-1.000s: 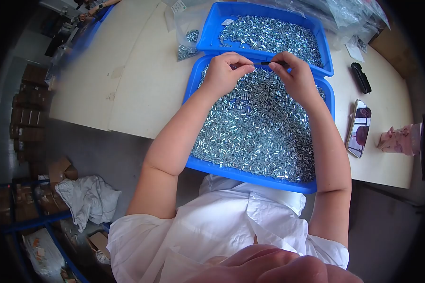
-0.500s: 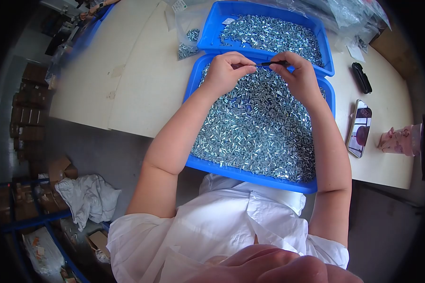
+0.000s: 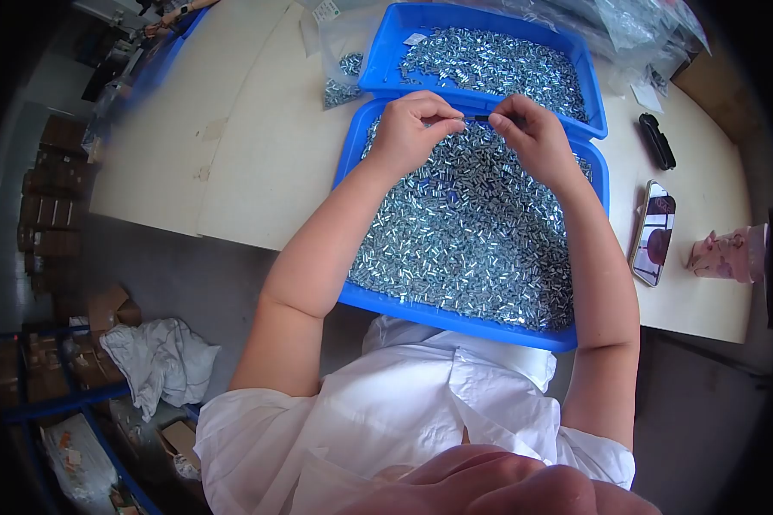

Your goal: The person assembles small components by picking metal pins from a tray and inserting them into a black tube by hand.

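Observation:
Over the far end of the near blue bin (image 3: 455, 320), my two hands almost meet. My right hand (image 3: 532, 137) is closed on a thin dark rod-like tool (image 3: 479, 118), whose tip points at the left fingertips. Thumb and fingers of my left hand (image 3: 410, 129) are pinched together at that tip; what they hold is too small to make out. Small shiny metal pieces (image 3: 464, 249), like short tubes or pins, fill the bin below.
Behind it stands a second blue bin (image 3: 374, 69) of similar metal pieces. A plastic bag (image 3: 342, 81) with more pieces lies to its left. On the right are a black case (image 3: 657, 142), a phone (image 3: 654, 233) and a pink cup (image 3: 728, 256). Clear plastic bags (image 3: 627, 30) lie at the back.
My right hand has turned slightly and its fingers have curled further over the tool, covering more of its dark handle. My left hand stays nearly still.

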{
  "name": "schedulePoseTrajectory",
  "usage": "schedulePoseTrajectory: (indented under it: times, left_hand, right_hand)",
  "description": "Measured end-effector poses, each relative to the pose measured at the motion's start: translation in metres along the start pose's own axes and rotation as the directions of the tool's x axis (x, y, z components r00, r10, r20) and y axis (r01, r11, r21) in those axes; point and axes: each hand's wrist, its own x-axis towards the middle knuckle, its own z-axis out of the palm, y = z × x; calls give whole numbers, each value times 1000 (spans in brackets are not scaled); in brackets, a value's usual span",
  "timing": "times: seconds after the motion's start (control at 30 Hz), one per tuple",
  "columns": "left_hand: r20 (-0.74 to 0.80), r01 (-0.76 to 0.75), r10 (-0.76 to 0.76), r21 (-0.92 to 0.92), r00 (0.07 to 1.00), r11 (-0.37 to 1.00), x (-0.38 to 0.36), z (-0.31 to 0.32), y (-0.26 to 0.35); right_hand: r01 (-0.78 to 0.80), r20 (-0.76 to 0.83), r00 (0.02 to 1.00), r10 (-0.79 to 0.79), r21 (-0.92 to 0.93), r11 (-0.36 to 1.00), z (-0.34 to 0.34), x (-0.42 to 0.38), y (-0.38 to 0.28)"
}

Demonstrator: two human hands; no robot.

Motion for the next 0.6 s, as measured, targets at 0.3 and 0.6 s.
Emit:
schedulePoseTrajectory:
  times: [0.3,0.6]
  left_hand:
    - [-18,51,-50,24,999,998,-1,2,2]
    - [85,138,-159,205,984,969,0,4,-5]
  right_hand:
    - [137,61,990,-124,-284,949,-2,1,5]
    - [276,-17,942,-335,-528,803,-7,1,-2]
